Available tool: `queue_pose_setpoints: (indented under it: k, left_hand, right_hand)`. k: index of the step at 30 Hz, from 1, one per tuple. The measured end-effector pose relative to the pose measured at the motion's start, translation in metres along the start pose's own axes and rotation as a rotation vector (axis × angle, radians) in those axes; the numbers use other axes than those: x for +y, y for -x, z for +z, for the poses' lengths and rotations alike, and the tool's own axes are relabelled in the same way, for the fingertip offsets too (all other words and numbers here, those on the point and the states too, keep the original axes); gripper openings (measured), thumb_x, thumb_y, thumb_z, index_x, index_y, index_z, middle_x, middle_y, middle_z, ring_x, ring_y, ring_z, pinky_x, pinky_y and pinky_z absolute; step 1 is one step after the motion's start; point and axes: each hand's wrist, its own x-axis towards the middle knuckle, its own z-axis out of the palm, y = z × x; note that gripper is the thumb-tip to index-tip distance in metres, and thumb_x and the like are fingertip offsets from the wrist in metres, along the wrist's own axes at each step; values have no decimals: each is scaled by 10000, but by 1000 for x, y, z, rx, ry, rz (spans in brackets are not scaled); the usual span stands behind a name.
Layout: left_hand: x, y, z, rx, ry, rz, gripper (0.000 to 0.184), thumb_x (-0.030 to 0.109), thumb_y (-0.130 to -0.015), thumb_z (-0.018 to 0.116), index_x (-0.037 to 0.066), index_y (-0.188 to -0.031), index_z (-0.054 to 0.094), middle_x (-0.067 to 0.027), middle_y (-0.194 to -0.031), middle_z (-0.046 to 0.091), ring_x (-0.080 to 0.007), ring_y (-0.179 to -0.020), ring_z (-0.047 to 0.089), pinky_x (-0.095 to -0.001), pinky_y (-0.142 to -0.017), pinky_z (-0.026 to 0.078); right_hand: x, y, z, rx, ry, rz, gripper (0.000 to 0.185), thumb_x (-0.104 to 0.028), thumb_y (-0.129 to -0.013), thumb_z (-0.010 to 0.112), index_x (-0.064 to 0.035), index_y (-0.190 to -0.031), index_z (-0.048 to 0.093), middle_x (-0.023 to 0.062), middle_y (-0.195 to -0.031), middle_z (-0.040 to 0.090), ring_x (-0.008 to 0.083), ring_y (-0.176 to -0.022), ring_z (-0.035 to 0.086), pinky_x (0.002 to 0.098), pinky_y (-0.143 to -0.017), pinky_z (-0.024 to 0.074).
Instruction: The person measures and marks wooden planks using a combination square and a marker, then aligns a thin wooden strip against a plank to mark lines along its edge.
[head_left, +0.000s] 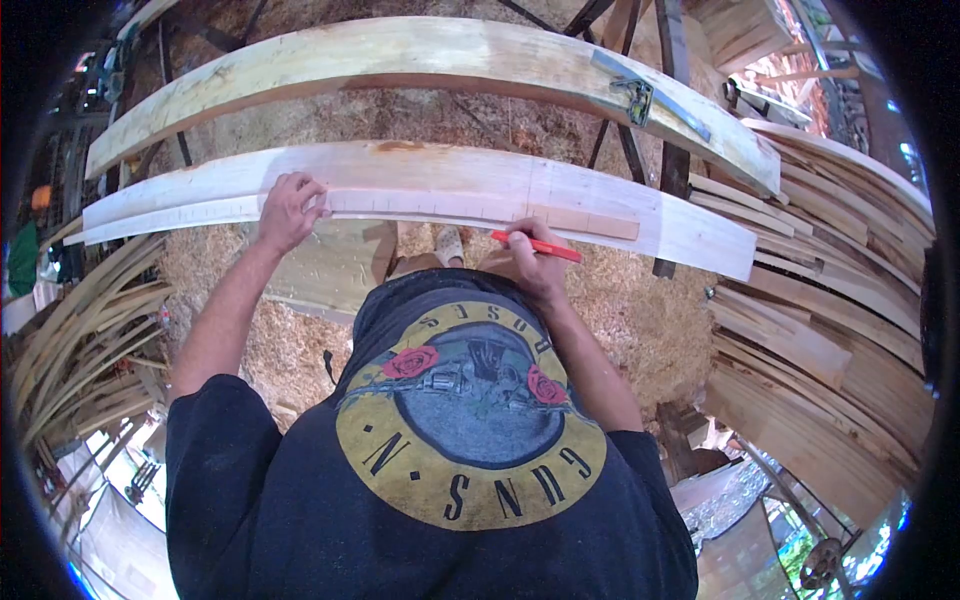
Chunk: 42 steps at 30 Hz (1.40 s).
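A long pale plank (430, 165) lies across in front of me. Along its near edge runs a thin, light strip (400, 205) with evenly spaced tick marks. My left hand (292, 212) rests at the left part of this strip with its fingers bent together. Whatever they pinch, if anything, is hidden. At the near edge, right of centre, my right hand (537, 265) grips a red carpenter's pencil (537, 246), held nearly level. Just beyond this hand, a short reddish-brown wooden piece (592, 223) lies on the plank.
A second, thicker plank (380, 55) lies beyond, bearing a bluish square-like tool (650, 92) at its right. Stacked boards (830, 390) stand at the right; thin curved strips (85, 340) pile up at the left. Sawdust (640, 330) covers the ground, and dark metal supports (672, 150) hold the planks.
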Motion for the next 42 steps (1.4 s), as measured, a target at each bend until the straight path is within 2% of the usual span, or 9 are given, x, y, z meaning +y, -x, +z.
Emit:
queue_pose_setpoints:
  k: [3, 6, 9, 12, 13, 22, 34, 38, 42]
  left_hand:
    - [-2, 1, 0, -2, -3, 3, 276, 176, -744, 828, 89, -967, 689, -105, -1042, 629, -334, -1003, 583, -441, -903, 488]
    - [2, 0, -2, -6, 7, 1, 282, 167, -733, 829, 90, -965, 689, -108, -1045, 628, -333, -1006, 581, -441, -905, 488]
    - [3, 0, -3, -9, 9, 1, 282, 144, -727, 823, 88, -969, 689, -111, -1051, 628, -333, -1013, 579, -442, -907, 488]
    - [0, 0, -2, -10, -5, 13, 287, 119, -728, 813, 84, -984, 689, -112, -1056, 628, -334, -1023, 580, -441, -911, 487]
    - [0, 0, -1, -8, -6, 15, 291, 112, -728, 809, 82, -992, 690, -112, -1056, 627, -334, -1025, 580, -441, -912, 487]
    - [3, -1, -2, -12, -3, 18, 321, 135, -725, 823, 72, -1013, 697, -117, -1070, 627, -339, -1037, 580, -439, -916, 486]
    - [5, 1, -4, -35, -12, 66, 331, 137, -755, 799, 72, -1054, 672, -133, -1075, 625, -359, -1034, 586, -452, -929, 483]
    - [0, 3, -3, -33, -71, 156, 357, 130, -794, 758, 49, -1109, 610, -153, -1071, 620, -376, -1035, 585, -468, -919, 475]
    - [2, 3, -16, -20, -52, 186, 392, 135, -808, 744, 43, -1144, 564, -165, -1066, 615, -389, -1039, 590, -488, -897, 468]
  right_hand:
    - [15, -2, -22, 30, -3, -9, 202, -158, -919, 522, -4, -863, 641, 89, -763, 633, 183, -681, 588, 310, -670, 494]
    - [14, -11, -53, 73, 139, -113, 138, -80, -890, 524, -13, -866, 642, 109, -848, 653, 198, -741, 641, 339, -691, 517]
    - [7, -19, -68, 229, 50, 78, 158, 8, -843, 527, -22, -904, 669, 132, -935, 668, 252, -834, 686, 369, -737, 540]
    - [24, -29, -97, 366, 539, -241, 250, 60, -802, 533, -37, -962, 698, 150, -982, 680, 310, -915, 699, 399, -784, 556]
    - [28, -29, -106, 374, 572, -216, 278, 35, -798, 561, -43, -1014, 718, 160, -1008, 688, 341, -915, 692, 406, -799, 562]
    - [47, -24, -131, 376, 571, 0, 260, -53, -802, 638, -36, -1051, 713, 186, -1121, 661, 351, -974, 686, 426, -840, 570]
    - [64, -24, -133, 293, 786, -113, 381, -265, -808, 809, -90, -1124, 690, 166, -1232, 598, 377, -1010, 668, 468, -830, 564]
    - [58, -28, -142, 208, 740, -113, 372, -224, -813, 805, -60, -1120, 674, 179, -1168, 608, 382, -1004, 652, 449, -829, 559]
    - [51, -32, -148, 142, 736, -114, 354, -281, -845, 792, -80, -1112, 676, 165, -1183, 609, 394, -983, 664, 482, -809, 563]
